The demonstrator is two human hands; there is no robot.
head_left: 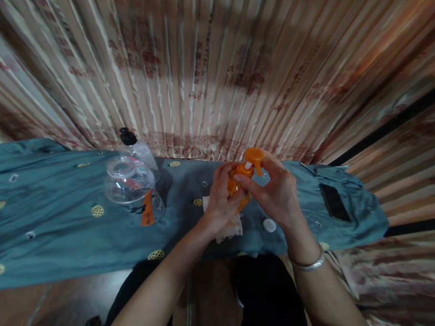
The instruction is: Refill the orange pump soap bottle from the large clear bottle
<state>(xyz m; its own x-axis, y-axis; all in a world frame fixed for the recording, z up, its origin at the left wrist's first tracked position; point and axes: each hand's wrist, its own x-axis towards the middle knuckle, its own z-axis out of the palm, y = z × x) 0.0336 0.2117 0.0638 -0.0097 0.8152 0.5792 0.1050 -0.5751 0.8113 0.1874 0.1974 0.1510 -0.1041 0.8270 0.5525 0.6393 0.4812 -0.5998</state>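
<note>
An orange pump bottle [244,169] with a broad pump head is held up over the cloth-covered board, a little right of the middle. My left hand [222,196] wraps round the body of the bottle and hides much of it. At its neck, my right hand [271,186] grips the orange collar, thumb pressed on the near side and fingers partly hidden behind. Beneath my hands lies a crumpled whitish tissue or cloth [229,231]. A small round white disc [269,225], perhaps a lid, rests on the cloth just below my right hand.
To the left stand a clear plastic jar [122,192] with an orange label and, behind it, a clear bottle with a black pump top [127,136]. A dark phone [334,202] lies at the right. Patterned curtains [193,73] hang directly behind the blue-green cloth [61,214].
</note>
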